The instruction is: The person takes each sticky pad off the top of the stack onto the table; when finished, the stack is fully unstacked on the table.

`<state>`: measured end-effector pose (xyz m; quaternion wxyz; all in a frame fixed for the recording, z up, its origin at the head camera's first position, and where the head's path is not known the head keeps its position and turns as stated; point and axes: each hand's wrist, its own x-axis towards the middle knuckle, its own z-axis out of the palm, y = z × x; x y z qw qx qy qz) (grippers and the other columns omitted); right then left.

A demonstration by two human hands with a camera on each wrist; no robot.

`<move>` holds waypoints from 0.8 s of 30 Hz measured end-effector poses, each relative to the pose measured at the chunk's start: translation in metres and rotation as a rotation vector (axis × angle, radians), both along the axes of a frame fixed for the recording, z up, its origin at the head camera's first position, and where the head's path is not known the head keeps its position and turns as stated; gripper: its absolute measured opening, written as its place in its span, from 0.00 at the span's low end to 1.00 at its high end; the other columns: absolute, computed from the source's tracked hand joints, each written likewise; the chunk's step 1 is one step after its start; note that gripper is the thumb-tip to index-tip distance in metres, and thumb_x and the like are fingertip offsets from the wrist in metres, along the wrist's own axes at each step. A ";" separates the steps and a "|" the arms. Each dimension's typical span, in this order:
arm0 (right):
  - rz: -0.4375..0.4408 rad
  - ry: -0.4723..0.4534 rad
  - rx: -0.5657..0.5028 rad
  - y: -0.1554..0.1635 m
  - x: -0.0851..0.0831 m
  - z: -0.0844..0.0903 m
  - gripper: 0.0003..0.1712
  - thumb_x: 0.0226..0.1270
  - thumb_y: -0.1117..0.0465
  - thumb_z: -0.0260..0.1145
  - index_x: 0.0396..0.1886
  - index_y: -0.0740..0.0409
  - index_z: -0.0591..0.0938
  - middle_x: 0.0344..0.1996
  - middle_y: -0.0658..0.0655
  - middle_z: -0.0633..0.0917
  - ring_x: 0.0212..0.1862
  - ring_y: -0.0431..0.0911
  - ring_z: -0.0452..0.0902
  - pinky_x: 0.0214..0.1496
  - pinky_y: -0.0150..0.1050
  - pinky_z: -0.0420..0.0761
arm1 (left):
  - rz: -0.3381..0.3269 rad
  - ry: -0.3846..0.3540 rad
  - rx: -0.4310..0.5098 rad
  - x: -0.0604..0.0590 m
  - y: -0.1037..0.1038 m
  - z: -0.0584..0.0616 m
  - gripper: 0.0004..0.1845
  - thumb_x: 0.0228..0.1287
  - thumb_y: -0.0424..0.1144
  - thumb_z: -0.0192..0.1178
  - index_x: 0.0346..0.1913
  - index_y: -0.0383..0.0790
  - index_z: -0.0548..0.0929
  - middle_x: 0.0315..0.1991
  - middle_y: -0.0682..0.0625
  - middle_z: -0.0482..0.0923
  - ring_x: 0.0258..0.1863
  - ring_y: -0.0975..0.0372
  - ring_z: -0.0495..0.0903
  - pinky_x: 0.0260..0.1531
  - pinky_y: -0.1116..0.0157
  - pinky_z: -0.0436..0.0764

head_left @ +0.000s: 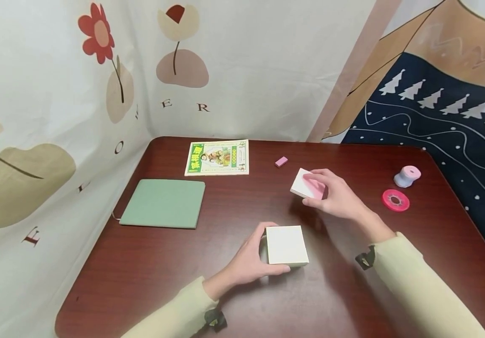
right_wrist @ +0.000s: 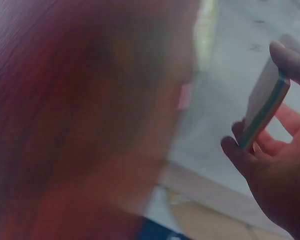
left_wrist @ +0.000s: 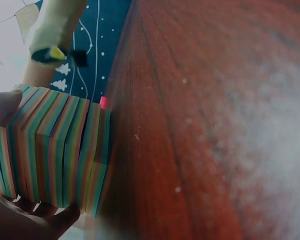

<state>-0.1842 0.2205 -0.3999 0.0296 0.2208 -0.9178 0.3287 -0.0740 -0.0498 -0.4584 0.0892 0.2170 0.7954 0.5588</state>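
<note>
Rainbow-edged note block point(head_left: 286, 245) on worktop point(head_left: 149, 272), L hand point(head_left: 248, 260) fingers wrapped round it | R hand point(head_left: 335, 195) pinches thin pad point(head_left: 307, 184) beyond block | risk: loose pinch, pad slips.

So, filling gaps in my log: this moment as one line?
left hand: grips thick pad | right hand: holds thin pad lifted | table

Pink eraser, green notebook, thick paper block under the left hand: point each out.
pink eraser point(head_left: 281, 161), head view, middle of its top.
green notebook point(head_left: 164, 203), head view, centre of its cover.
thick paper block point(head_left: 286, 244), head view, white top face.
</note>
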 end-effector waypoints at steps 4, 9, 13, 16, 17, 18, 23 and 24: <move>-0.057 -0.058 0.054 0.000 -0.022 -0.030 0.39 0.51 0.52 0.78 0.63 0.59 0.77 0.60 0.63 0.73 0.58 0.58 0.69 0.56 0.57 0.71 | -0.001 0.001 -0.006 0.001 0.001 -0.001 0.46 0.42 0.50 0.80 0.65 0.55 0.64 0.53 0.60 0.74 0.49 0.60 0.75 0.50 0.58 0.74; -0.083 -0.107 0.128 -0.002 -0.037 -0.054 0.38 0.53 0.52 0.76 0.63 0.60 0.77 0.61 0.65 0.71 0.61 0.60 0.66 0.61 0.58 0.68 | -0.002 0.000 -0.021 0.002 0.001 -0.001 0.45 0.42 0.49 0.80 0.64 0.59 0.64 0.52 0.60 0.74 0.49 0.59 0.75 0.49 0.58 0.74; -0.098 -0.143 0.155 -0.004 -0.041 -0.058 0.38 0.54 0.52 0.75 0.64 0.59 0.76 0.63 0.65 0.69 0.64 0.60 0.62 0.63 0.59 0.66 | 0.000 0.001 -0.022 0.002 0.001 0.000 0.45 0.43 0.50 0.80 0.64 0.59 0.64 0.52 0.60 0.74 0.49 0.60 0.75 0.50 0.58 0.74; -0.095 -0.170 0.172 -0.006 -0.042 -0.057 0.38 0.56 0.52 0.74 0.66 0.58 0.75 0.65 0.65 0.67 0.65 0.59 0.60 0.63 0.61 0.66 | 0.000 0.006 -0.024 0.001 0.001 0.000 0.46 0.43 0.50 0.80 0.65 0.58 0.64 0.53 0.61 0.74 0.49 0.60 0.75 0.50 0.58 0.73; -0.093 -0.175 0.175 -0.006 -0.042 -0.057 0.38 0.56 0.51 0.74 0.66 0.57 0.74 0.65 0.65 0.67 0.65 0.59 0.60 0.62 0.61 0.67 | 0.000 0.008 -0.024 0.001 0.001 0.000 0.46 0.42 0.50 0.80 0.65 0.58 0.64 0.53 0.61 0.74 0.49 0.60 0.75 0.51 0.58 0.73; -0.089 -0.179 0.181 -0.006 -0.042 -0.057 0.38 0.57 0.51 0.73 0.66 0.57 0.74 0.65 0.65 0.66 0.65 0.59 0.59 0.62 0.61 0.67 | 0.002 0.010 -0.025 0.001 0.001 0.001 0.46 0.42 0.50 0.80 0.65 0.57 0.64 0.53 0.61 0.74 0.49 0.60 0.75 0.51 0.57 0.74; -0.060 -0.173 0.205 -0.005 -0.042 -0.056 0.38 0.60 0.51 0.72 0.68 0.57 0.73 0.67 0.66 0.64 0.65 0.59 0.58 0.62 0.61 0.67 | 0.007 0.014 -0.030 0.001 0.000 0.001 0.47 0.43 0.50 0.79 0.66 0.53 0.65 0.53 0.60 0.74 0.49 0.60 0.75 0.51 0.56 0.74; -0.053 -0.167 0.209 -0.005 -0.042 -0.056 0.38 0.60 0.51 0.71 0.68 0.57 0.73 0.68 0.66 0.63 0.66 0.60 0.57 0.62 0.61 0.67 | 0.008 0.014 -0.032 0.001 0.000 0.001 0.47 0.43 0.50 0.79 0.66 0.53 0.65 0.53 0.60 0.74 0.49 0.60 0.75 0.51 0.56 0.74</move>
